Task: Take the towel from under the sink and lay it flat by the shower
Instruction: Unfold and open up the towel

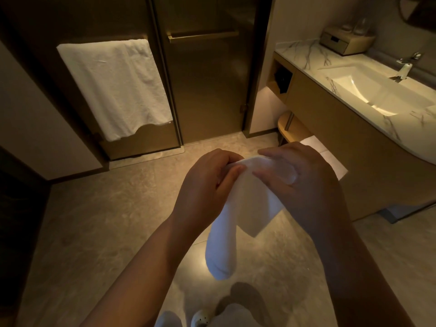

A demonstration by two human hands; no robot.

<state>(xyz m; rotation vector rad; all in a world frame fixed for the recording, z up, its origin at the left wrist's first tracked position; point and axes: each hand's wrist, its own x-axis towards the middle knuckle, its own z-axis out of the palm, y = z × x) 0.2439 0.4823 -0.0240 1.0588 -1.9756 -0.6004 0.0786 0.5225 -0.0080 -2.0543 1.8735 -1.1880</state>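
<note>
I see both hands raised in front of the shower door [203, 86], with the towel [245, 204] bunched between them. The left hand [207, 182] grips its top edge, fingers [226, 159] curled tight round the cloth. The right hand [304, 185] pinches the same edge just beside it, fingers [271, 175] pressed onto the fold. The rest of the towel hangs below the hands in a loose roll, one square corner jutting out on the right. From the hands up to the shower door's threshold I see open floor [106, 220]. Left of the shower door, a hanging towel [113, 86] drapes from a rail. Right of the door, the marble table [306, 50] with its sink [368, 88] curves outward, and white folded cloth [330, 159] lies beneath its edge.
</note>
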